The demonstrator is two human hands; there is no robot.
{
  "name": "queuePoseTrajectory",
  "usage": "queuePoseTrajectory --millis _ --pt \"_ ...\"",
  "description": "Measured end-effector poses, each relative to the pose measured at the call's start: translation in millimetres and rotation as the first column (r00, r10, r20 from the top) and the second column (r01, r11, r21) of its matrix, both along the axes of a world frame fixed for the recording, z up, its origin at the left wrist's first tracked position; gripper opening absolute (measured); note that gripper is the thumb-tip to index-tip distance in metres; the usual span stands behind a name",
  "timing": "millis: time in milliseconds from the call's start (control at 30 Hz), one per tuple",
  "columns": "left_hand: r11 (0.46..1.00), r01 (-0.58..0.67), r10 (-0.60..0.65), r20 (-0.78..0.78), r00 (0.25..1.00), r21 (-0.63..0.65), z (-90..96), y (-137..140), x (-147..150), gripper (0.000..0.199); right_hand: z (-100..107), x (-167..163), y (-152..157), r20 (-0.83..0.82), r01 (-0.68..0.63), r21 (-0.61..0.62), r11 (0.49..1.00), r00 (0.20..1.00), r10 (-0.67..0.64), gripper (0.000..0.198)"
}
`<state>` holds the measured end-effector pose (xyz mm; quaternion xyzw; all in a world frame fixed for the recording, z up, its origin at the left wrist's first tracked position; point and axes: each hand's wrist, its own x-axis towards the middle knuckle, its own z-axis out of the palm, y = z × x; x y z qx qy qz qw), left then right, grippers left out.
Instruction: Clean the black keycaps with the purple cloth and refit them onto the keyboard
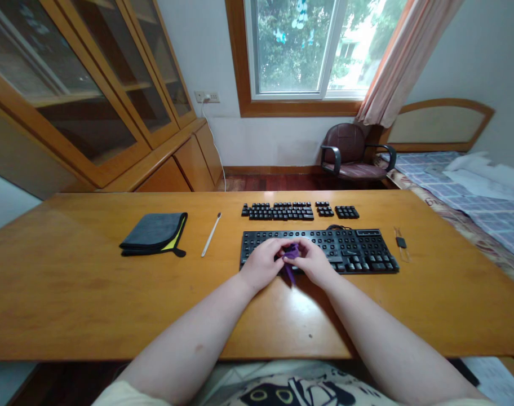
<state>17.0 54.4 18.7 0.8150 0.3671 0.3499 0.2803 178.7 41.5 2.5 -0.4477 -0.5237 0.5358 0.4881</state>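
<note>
Both my left hand (263,261) and my right hand (317,263) pinch a crumpled purple cloth (289,273) between their fingertips. One end of the cloth hangs down toward the table. Whether anything is wrapped inside it is hidden by my fingers. My hands are over the front left half of a black keyboard (340,243). Most of its key positions show no keycaps, while several caps sit at its lower right. Behind it, loose black keycaps (291,212) lie in rows, with smaller groups to their right.
Left of the keyboard lie a white toothbrush (211,234) and a folded grey towel (150,232) with a yellow underside. A wire keycap puller (401,242) rests at the right on the wooden table (189,299). Beyond stand a chair (345,148), a bed and a glass-fronted cabinet.
</note>
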Motion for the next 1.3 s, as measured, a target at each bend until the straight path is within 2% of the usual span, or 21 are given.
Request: queuePoseTrajectory --millis 133,333,567,800,1000,1133,1300 --pt "0.992 0.086 -0.076 -0.103 0.992 0.09 3.7 -0.9 -1.4 0.046 -1.0 1.4 0.3 0.034 0.035 -0.045 0.998 0.999 -0.034 0.03" --pt "0.993 0.092 -0.084 -0.102 0.991 0.075 6.9 -2.9 -0.6 0.046 6.8 1.3 -2.9 0.018 0.092 -0.073 0.993 0.996 -0.091 0.027" --pt "0.998 0.059 -0.059 -0.008 0.998 -0.032 7.7 -5.3 2.1 0.048 3.8 3.6 -2.7 0.085 0.145 -0.003 0.989 0.986 -0.144 0.022" --pt "0.992 0.036 -0.026 0.083 0.996 -0.118 3.7 -5.4 3.5 0.037 9.8 6.1 -3.5 0.113 0.186 0.001 0.983 0.976 -0.185 0.023" --pt "0.984 -0.01 0.038 0.156 0.987 -0.18 -0.9 -3.8 5.2 0.034 5.8 9.2 -0.9 0.046 0.194 -0.042 0.98 0.98 -0.192 0.026" --pt "0.946 -0.016 0.108 0.27 0.957 -0.322 -6.0 1.4 7.6 0.03 4.2 8.8 0.1 0.014 0.218 -0.039 0.975 0.976 -0.218 0.025" --pt "0.843 0.084 0.214 0.474 0.854 -0.531 -7.3 7.0 10.9 0.031 3.2 4.3 1.8 -0.223 0.18 -0.157 0.971 0.951 -0.213 0.028"
